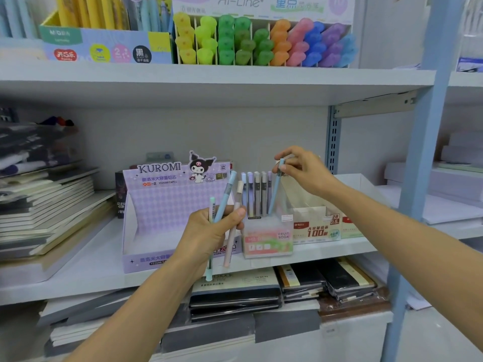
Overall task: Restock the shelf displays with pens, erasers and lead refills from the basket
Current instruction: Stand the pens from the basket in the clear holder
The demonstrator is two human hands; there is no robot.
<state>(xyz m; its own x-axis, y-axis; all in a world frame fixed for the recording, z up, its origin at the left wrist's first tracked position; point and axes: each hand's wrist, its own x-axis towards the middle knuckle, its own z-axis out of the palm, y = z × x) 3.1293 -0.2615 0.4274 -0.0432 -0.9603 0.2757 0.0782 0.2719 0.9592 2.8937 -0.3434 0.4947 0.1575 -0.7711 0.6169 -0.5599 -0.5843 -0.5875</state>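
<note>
While pinching a blue tube (pixel 275 190) by its cap between thumb and forefinger, hovering above and a little right of the clear box (pixel 268 241) on the shelf (pixel 78 270): so the right hand (pixel 296 168), remaining fingers loosely curled, wrist high, forearm slanting up from the lower right. Long axis of that tube steeply tilted, cap up and to the right, foot down and to the left, seemingly inside the box at the right end of the row of upright tubes (pixel 257 194). Target spot therefore below and slightly left of the pinch. Looks to call for swinging the cap leftward until plumb with its neighbours, lowering, then letting go. Risk, as a guess: knocking the nearest standing tube askew.

Lower and nearer the camera, left hand (pixel 209 233) wrapped round three more: mint tube (pixel 211 209), sky-blue tube (pixel 224 197), pink tube (pixel 230 249), fanned out, caps upward, the blue and pink leaning toward the clear box, feet poking out beneath the fist. Held in front of a purple display box (pixel 156 205), just left of the clear one. Close to the row too, but full, so better suited to holding stock than to placing; right hand plainly the placing one. Basket nowhere in view.
</note>
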